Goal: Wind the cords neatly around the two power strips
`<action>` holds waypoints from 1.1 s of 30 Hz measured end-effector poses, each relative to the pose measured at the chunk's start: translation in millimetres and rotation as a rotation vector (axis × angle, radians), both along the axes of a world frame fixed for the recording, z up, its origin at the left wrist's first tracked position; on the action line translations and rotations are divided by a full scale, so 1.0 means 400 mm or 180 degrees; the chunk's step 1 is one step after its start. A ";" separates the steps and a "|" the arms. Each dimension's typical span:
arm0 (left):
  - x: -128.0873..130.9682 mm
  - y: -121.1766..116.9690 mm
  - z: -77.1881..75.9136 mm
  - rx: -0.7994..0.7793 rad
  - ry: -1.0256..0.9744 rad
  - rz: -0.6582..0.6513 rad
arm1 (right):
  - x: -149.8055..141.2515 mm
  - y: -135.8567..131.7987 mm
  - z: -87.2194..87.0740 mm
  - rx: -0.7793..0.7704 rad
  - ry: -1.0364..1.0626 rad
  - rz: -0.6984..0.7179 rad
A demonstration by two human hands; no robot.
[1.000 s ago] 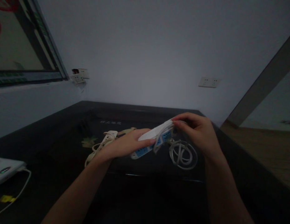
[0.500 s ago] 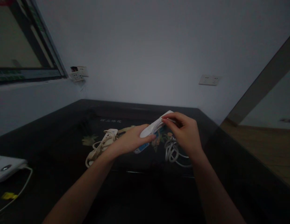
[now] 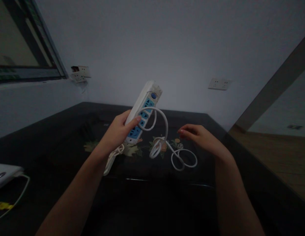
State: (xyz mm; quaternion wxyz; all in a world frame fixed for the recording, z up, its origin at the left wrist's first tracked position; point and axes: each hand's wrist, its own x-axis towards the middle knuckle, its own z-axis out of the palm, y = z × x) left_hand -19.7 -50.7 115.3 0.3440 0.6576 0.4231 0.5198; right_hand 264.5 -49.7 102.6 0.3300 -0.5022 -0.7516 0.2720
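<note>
My left hand [image 3: 121,129] is wrapped round a white power strip [image 3: 144,109] with blue socket panels and a blue switch, held tilted above the table. Its thumb presses on the front, over a loop of white cord [image 3: 166,123]. That cord hangs from the strip to the tabletop, where it lies in loose coils [image 3: 184,159]. To the right, my right hand [image 3: 199,136] is in the air with loosely bent fingers and nothing visible in them. Below my left forearm, a second power strip [image 3: 108,165] with a bundled cream cord [image 3: 118,150] lies partly hidden.
The dark glossy table [image 3: 152,196] bears a flower pattern. At the left edge is a white device [image 3: 7,173] with a cable and a yellow tag [image 3: 4,206]. Wall sockets [image 3: 219,84] are on the right, with loose-hanging sockets [image 3: 79,76] near the window.
My left hand has raised the power strip and turned its socket face toward me. My right hand has let go of the cord and moved right; the cord's loops have loosened and dropped.
</note>
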 end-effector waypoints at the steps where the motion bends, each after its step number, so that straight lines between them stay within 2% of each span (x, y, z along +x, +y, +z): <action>1: -0.002 0.002 -0.002 -0.0045 -0.0117 -0.0042 | 0.001 0.004 -0.008 -0.0194 -0.0108 0.0140; 3: -0.001 0.004 -0.004 -0.0195 -0.0368 -0.0157 | -0.015 0.010 -0.026 -0.0423 -0.0156 0.0362; 5: 0.005 0.001 -0.002 -0.0336 -0.0605 -0.0267 | -0.048 0.016 -0.043 -0.0394 -0.0056 0.0473; 8: 0.015 -0.008 0.006 -0.0401 -0.0823 -0.0353 | -0.106 0.027 -0.064 -0.0376 0.0313 0.0687; 10: 0.018 -0.014 0.013 -0.0449 -0.0894 -0.0411 | -0.129 0.037 -0.076 -0.0418 0.0583 0.0675; 14: 0.009 -0.020 0.025 -0.0507 -0.1181 -0.0521 | -0.129 0.060 -0.102 -0.0645 0.0759 0.0641; 20: -0.013 -0.026 0.042 -0.0283 -0.1781 -0.0545 | -0.101 0.082 -0.127 -0.1128 0.0809 0.0623; 26: -0.027 -0.019 0.039 -0.0440 -0.1576 -0.0593 | -0.091 0.069 -0.109 -0.1311 0.1068 0.0461; 33: -0.030 -0.013 0.029 -0.1027 -0.0666 -0.0822 | -0.041 0.052 -0.059 -0.0867 0.1762 -0.0158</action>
